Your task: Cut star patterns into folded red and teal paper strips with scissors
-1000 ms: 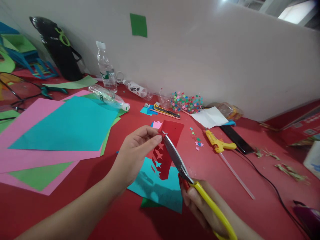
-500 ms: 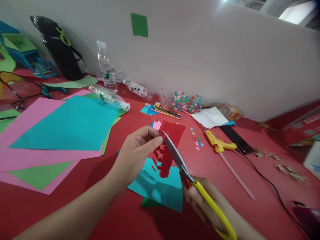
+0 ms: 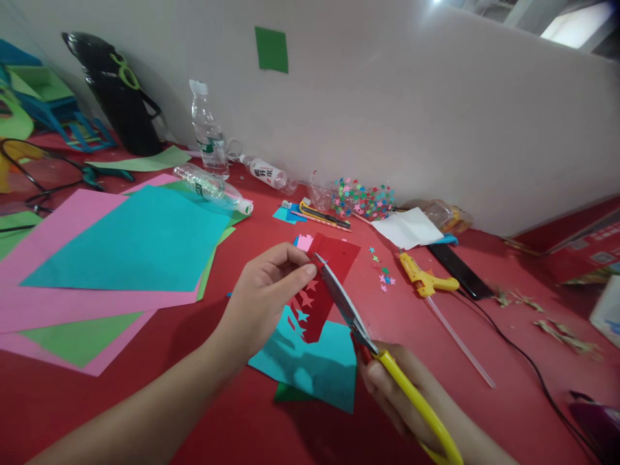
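While the fingers of the left hand (image 3: 264,294) pinch — thumb against finger — what looks like a tiny bit of red paper, the bigger sheet of red paper (image 3: 320,316) hangs just under them. It sits in the middle of the view and a little toward six o'clock. It has a row of star-shaped holes down one side. I can't tell whether the tiny bit is joined to the sheet.

The right hand (image 3: 390,394), at five o'clock, has its fingers wrapped round the handles of the scissors (image 3: 343,298). The blades point up toward eleven o'clock. Their tip is right beside the pinching fingers, and the blades look almost together.

Only a little has changed: the sheet's low end has swung up and a bit toward nine o'clock, while the hands and scissors stay nearly where they were. So the cutting seems to be small and careful, close to the fingertips, and I see no new piece come off.

A blue sheet (image 3: 329,368) lies below on the red table (image 3: 232,420), at six o'clock. Loose stars (image 3: 386,279) and a yellow glue gun (image 3: 422,279) lie near four o'clock. A bottle covered in stars (image 3: 361,197) lies at two o'clock.
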### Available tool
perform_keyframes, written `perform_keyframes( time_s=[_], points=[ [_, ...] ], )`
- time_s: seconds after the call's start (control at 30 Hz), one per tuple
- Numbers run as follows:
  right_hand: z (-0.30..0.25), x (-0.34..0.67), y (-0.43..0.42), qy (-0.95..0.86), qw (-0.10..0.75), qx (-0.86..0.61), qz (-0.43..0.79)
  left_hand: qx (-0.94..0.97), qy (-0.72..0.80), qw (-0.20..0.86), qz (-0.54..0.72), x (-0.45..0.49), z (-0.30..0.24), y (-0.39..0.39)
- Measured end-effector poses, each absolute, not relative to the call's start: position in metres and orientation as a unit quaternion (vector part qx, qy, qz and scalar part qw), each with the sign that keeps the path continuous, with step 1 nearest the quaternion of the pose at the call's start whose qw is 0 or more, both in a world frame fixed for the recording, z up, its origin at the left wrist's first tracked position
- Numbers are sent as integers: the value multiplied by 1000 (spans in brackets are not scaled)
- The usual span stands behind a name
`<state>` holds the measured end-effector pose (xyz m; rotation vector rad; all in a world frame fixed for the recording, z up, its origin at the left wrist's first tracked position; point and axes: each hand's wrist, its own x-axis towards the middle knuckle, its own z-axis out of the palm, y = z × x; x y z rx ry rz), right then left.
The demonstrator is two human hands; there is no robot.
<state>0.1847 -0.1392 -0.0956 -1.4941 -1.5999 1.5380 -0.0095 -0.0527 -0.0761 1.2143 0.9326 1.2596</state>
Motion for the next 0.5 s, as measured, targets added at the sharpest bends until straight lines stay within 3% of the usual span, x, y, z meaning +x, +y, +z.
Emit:
perform_keyframes(
  time_s=[0.5],
  points=[
    [-97,193,-134,-539,227,-563,584,539,427,507,519,-11,-78,-50]
  ],
)
